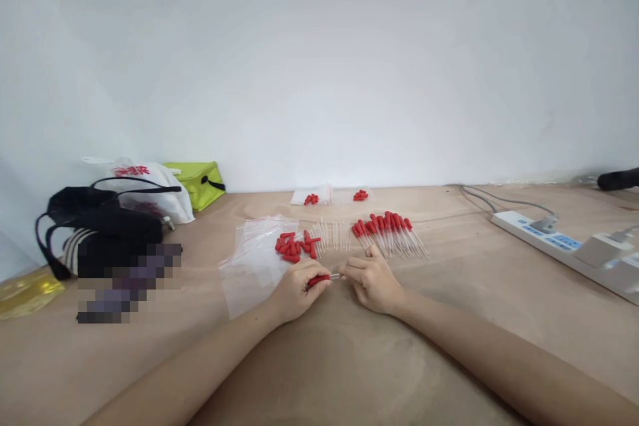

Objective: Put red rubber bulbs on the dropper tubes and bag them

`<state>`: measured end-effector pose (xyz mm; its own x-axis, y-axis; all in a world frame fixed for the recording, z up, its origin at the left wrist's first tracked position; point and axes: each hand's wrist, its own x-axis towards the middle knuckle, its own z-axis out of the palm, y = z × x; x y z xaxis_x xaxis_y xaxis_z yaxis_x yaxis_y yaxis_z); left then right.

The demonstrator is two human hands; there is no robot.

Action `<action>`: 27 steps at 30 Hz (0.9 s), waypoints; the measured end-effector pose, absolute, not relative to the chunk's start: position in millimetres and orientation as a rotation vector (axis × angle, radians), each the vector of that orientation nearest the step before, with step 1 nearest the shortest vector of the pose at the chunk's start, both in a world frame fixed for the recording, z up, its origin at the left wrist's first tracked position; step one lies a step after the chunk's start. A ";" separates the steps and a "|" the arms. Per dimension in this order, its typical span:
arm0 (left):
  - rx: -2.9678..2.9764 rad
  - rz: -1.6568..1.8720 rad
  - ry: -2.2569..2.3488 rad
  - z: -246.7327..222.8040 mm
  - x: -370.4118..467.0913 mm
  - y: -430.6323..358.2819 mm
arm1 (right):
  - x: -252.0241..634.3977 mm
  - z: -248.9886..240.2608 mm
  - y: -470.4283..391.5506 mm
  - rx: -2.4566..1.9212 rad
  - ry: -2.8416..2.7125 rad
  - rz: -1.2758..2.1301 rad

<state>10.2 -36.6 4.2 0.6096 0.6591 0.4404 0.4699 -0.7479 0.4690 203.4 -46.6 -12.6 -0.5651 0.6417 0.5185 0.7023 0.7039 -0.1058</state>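
My left hand is closed around a red rubber bulb. From the bulb a thin clear dropper tube reaches across to my right hand, whose fingers pinch its other end. Just beyond my left hand lies a heap of loose red bulbs, partly on clear plastic bags. Bare dropper tubes lie side by side in the middle. Past my right hand, droppers with red bulbs fitted are spread in a fan. Whether the held tube sits inside its bulb is hidden by my fingers.
Farther back, small bags with red bulbs lie near the wall. A white power strip with plugs and cables stands at right. On the left are a black bag, a white plastic bag and a lime green box bag.
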 end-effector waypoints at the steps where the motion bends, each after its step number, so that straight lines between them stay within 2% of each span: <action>1: 2.536 0.877 0.914 3.9 10.4 -36.6 | 202.8 -13.1 -46.6 -1.023 -2.373 -0.150; 9: 2.601 0.891 0.874 3.9 10.1 -32.1 | 195.9 -13.9 -44.4 -1.061 -2.374 -0.152; 15: 2.723 1.025 0.896 2.1 3.0 -21.7 | 198.1 4.1 -42.0 -1.130 -2.447 -0.319; 18: 2.689 1.113 1.076 -0.2 -3.9 -17.1 | 214.0 14.0 -30.3 -1.338 -2.333 -0.307; 23: 2.602 1.027 1.299 -2.9 -11.8 -11.0 | 253.3 18.7 -2.6 -1.890 -1.717 -0.110; 27: 2.615 1.001 1.297 -3.2 -10.5 -10.9 | 266.0 10.4 7.8 -2.023 -1.582 -0.029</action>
